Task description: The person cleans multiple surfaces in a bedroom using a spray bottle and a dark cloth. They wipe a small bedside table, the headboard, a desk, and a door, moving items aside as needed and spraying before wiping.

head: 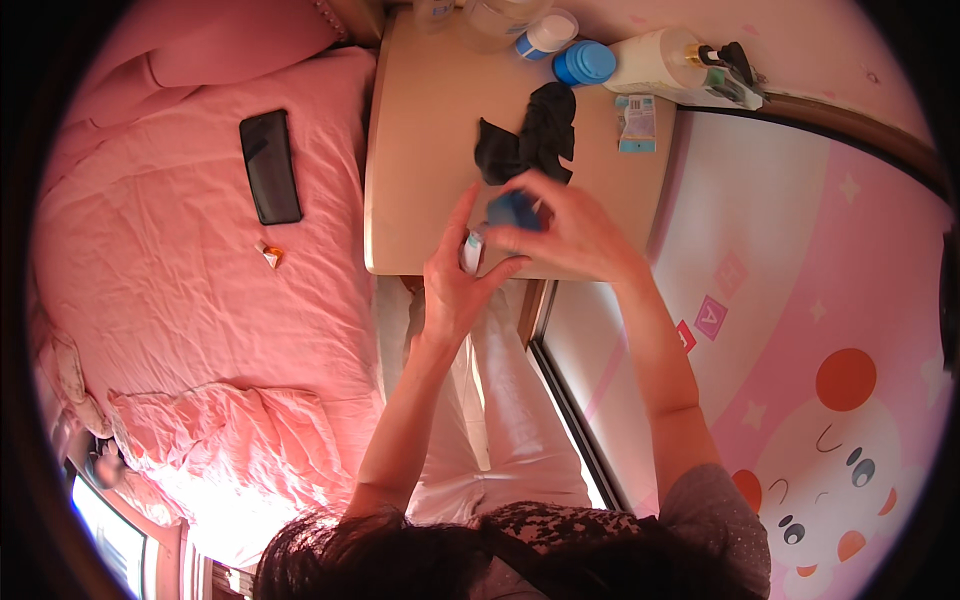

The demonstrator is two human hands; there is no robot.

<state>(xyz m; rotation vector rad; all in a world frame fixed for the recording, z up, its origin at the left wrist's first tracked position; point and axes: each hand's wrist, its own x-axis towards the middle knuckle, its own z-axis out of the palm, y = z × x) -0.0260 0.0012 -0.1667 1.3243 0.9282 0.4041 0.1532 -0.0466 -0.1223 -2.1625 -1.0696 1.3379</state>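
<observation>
Both of my hands are over the near edge of a light wooden tabletop (420, 150). My left hand (454, 281) has a small whitish item (472, 251) against its palm, between thumb and fingers. Just to the right, my right hand (566, 225) holds a blurred dark blue object (516, 211) with its fingertips; its exact kind cannot be told. Beyond the hands lies a crumpled black cloth (544, 135). A small printed packet (637, 124) rests near the table's right side.
Along the table's back stand a blue-lidded jar (585, 63), a white-capped jar (547, 34) and a large pump bottle (652, 60). To the left, a black smartphone (271, 166) and a small amber item (271, 256) lie on a pink bed. A printed pink panel (795, 247) is at the right.
</observation>
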